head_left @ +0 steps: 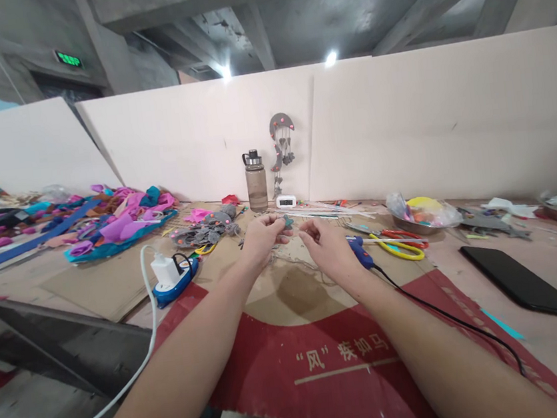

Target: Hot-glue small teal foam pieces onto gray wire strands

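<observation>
Near the middle of the table, my left hand pinches a small teal-green piece between thumb and fingers. Just to its right, my right hand has its fingertips pressed together; anything in them is too small to make out. Thin pale string lies below and between the hands, over a cardboard sheet with red printing. Beside my right hand lies a blue glue gun, its black cord running toward the front right.
A bottle and small clock stand behind the hands. Yellow-handled scissors, a bowl and a black phone lie right. Grey felt pieces, a blue power strip and colourful fabric lie left.
</observation>
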`<state>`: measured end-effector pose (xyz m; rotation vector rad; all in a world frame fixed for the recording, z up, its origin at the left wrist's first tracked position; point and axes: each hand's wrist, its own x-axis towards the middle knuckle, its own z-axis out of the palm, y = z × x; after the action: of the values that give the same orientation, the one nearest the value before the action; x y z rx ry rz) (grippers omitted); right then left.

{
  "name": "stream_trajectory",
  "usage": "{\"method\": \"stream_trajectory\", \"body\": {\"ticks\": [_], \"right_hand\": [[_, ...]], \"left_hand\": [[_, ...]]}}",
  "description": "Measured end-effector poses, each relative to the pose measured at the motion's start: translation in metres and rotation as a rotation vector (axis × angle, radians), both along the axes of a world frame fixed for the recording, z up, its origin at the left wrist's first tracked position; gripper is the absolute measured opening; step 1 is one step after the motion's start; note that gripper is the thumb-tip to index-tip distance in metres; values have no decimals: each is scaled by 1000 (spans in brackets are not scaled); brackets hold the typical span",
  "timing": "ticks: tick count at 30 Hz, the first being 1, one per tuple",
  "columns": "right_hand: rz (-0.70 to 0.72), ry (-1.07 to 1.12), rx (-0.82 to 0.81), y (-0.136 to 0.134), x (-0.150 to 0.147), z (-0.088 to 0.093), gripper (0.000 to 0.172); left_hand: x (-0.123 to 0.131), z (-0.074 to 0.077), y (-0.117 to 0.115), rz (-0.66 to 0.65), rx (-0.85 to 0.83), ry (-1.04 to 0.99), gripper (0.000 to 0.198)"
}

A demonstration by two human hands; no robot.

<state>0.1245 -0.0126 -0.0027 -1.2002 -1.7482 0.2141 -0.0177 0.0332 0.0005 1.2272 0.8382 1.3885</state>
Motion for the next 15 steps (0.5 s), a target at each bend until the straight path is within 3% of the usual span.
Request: {"method": "stream_trajectory", "body": {"ticks": [4,8,15], "right_hand": [[1,-24,-40,0,2,2,19],[59,138,-173,0,3,6,22],[486,595,-423,-13,11,27,26]], "left_hand": [[-14,1,13,98,-8,-106,21],[-31,0,28,172,-40,-251,17],[-49,-2,46,274,-119,-474,8]]}}
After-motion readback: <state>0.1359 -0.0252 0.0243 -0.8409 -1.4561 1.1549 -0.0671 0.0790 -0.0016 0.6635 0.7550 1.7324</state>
